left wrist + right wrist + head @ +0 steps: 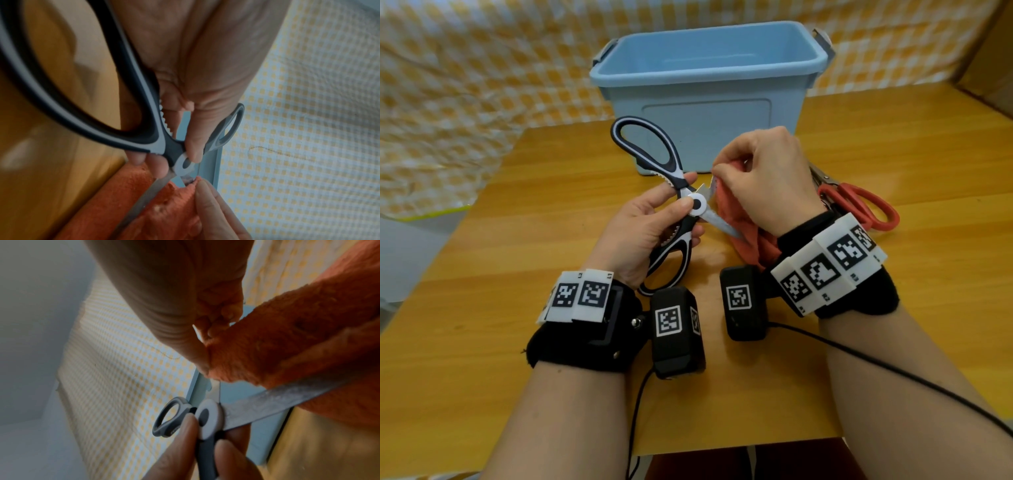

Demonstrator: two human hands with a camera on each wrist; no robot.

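Wooden table (517,274): left hand (640,229) pinches open kitchen shears (697,204) at pivot; right hand (767,171), just right in frame, pinches orange cloth (732,209) round blade pointing upper right.

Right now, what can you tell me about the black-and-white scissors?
The scissors are large kitchen shears with black-and-white plastic handles, toothed inner grips, a round white pivot disc and steel blades. They are wide open and held over the table. The left hand pinches them at the pivot, with its thumb on the disc. The right hand presses an orange cloth against one blade. The other blade crosses in front of the cloth.
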